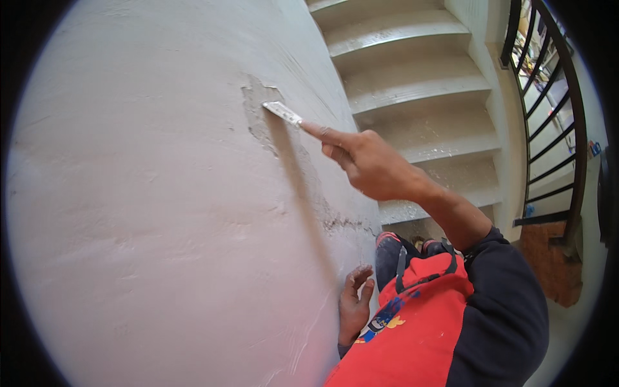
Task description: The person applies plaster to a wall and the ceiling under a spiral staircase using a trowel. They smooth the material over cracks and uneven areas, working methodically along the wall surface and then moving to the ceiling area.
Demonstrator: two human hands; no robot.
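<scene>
A scraper (282, 113), with a pale, smeared metal blade, is gripped in my right hand (377, 161), the index finger stretched along it. Its far edge meets the wall at a rough grey patch (256, 122) where the smooth white coat (148, 193) is gone. From there the bare strip runs down toward a crumbly crack (348, 224) near the stair side. Low down beside the wall, my left hand (354, 306) is held in front of my red top with its fingers loosely bent and apart. Nothing shows in it. Both hands have whitish dust on them.
Concrete stairs (419, 84) climb along the wall's right side, with white flecks scattered on the lower steps. A dark metal railing (577, 122) curves at the far right. Below it lies a reddish-brown surface (548, 264). My legs and feet are by the lower steps.
</scene>
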